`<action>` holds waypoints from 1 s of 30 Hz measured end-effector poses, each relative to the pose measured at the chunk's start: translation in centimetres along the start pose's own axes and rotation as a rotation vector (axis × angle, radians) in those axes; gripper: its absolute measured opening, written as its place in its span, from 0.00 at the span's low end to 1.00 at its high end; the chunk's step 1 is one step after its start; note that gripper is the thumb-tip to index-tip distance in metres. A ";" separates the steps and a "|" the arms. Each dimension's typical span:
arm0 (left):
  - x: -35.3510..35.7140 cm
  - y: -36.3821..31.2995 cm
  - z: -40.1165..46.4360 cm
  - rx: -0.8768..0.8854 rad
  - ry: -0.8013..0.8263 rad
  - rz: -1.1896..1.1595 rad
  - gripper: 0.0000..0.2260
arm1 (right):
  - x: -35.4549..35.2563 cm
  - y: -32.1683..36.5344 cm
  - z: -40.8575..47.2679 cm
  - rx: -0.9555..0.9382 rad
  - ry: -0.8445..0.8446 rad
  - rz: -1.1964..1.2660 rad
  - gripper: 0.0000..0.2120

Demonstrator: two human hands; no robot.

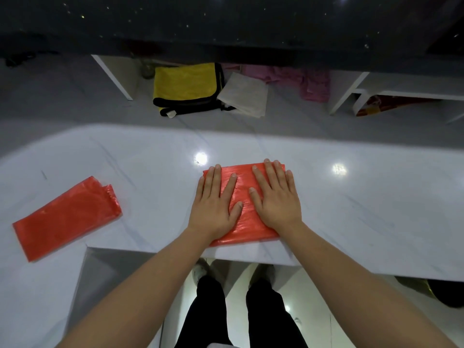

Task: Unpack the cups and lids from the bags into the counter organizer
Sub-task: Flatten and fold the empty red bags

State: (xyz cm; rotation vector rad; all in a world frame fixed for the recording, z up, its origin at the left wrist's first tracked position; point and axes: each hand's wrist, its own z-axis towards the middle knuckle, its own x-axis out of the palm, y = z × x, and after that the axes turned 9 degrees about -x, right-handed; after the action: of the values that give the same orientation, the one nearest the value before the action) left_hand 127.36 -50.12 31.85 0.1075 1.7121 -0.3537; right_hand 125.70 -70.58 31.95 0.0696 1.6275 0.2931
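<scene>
A folded red plastic bag [244,202] lies flat on the white counter [351,197] near its front edge. My left hand [216,204] rests palm down on the bag's left half, fingers spread. My right hand [276,199] presses flat on its right half, fingers spread too. Neither hand grips anything. A second folded red plastic bag [65,217] lies at the left of the counter, apart from both hands. No cups, lids or organizer show in view.
Beyond the counter, on a lower white surface, lie a yellow and black bag [185,89], a white bag [244,95] and pink plastic bags [313,84]. White shelf dividers [113,74] stand there. My legs and shoes show below the counter edge.
</scene>
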 end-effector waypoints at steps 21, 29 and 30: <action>0.1 -3.5 -5.9 -0.122 0.059 -0.004 0.28 | 0.9 2.5 -6.4 -0.078 0.067 -0.059 0.28; 0.1 -2.7 -5.6 -0.051 0.094 0.052 0.30 | 0.7 2.0 -6.7 -0.075 0.088 -0.049 0.29; 0.0 -2.4 -5.7 -0.032 0.107 0.042 0.30 | 0.5 1.7 -6.9 -0.093 0.101 -0.051 0.30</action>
State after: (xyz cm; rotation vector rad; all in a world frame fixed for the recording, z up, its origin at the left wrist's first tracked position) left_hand 121.35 -50.71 33.04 0.1407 1.8181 -0.2936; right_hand 118.59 -69.86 32.24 -0.0582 1.7108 0.3365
